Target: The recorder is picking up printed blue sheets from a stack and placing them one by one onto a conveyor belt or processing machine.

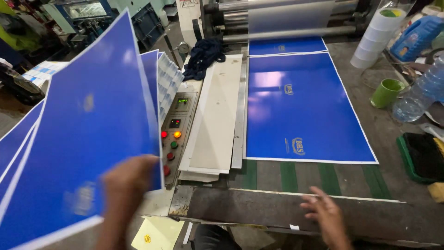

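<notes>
My left hand (126, 185) grips the lower right corner of a large glossy blue sheet (88, 134) with a white border, held up and tilted at the left; it is blurred. More blue sheets (151, 78) stand behind it. My right hand (326, 213) hovers open, fingers spread, over the dark front ledge (259, 208) of the machine table. Another blue printed sheet (300, 111) lies flat on the green-striped conveyor (291, 178), and a second one (286, 46) comes out from under the rollers (282, 18) at the back.
A control panel (175, 134) with lit red and orange buttons sits between the held sheet and pale boards (217, 115). A dark cloth (203, 55) lies behind. On the right stand a green cup (386, 92), a water bottle (423, 92), white tape rolls (377, 37) and a green tray (418, 157).
</notes>
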